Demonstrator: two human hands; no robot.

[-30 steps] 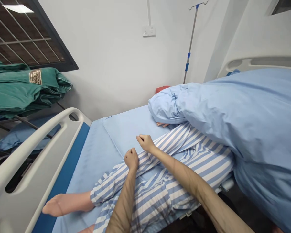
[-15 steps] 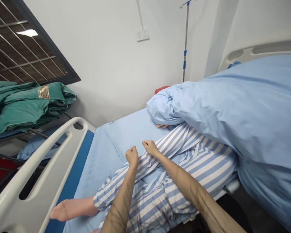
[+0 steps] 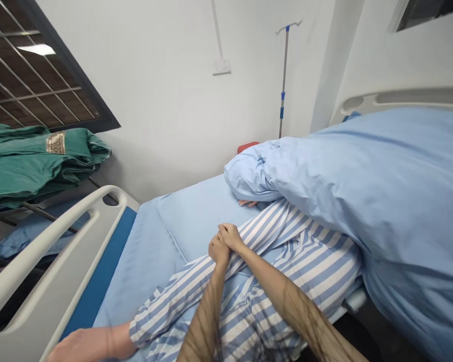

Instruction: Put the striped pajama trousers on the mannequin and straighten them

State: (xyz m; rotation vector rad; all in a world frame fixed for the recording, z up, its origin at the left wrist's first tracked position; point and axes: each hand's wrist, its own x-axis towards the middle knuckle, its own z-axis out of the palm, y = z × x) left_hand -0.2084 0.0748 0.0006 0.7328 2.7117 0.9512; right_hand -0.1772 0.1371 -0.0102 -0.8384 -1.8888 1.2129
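A person lies on the bed in blue-and-white striped pyjamas [image 3: 287,251], with a bare foot [image 3: 90,346] at the lower left. My left hand [image 3: 219,250] and my right hand [image 3: 230,237] are closed fists, pressed against each other on the striped trouser leg [image 3: 181,286]. I cannot see any fabric gathered in either fist. A pale blue quilt [image 3: 362,191] covers the person's upper body and hides the head. Fingers of the person's hand [image 3: 247,203] show beneath its edge.
A white bed rail [image 3: 60,241] runs along the near left of the bed, which has a blue sheet [image 3: 181,211]. Green folded cloth [image 3: 33,161] lies on a rack by a barred window. An IV pole [image 3: 283,80] stands at the wall.
My two fists have come together and now touch. The striped leg and bare foot sit lower and further left in the view, and the view has shifted slightly.
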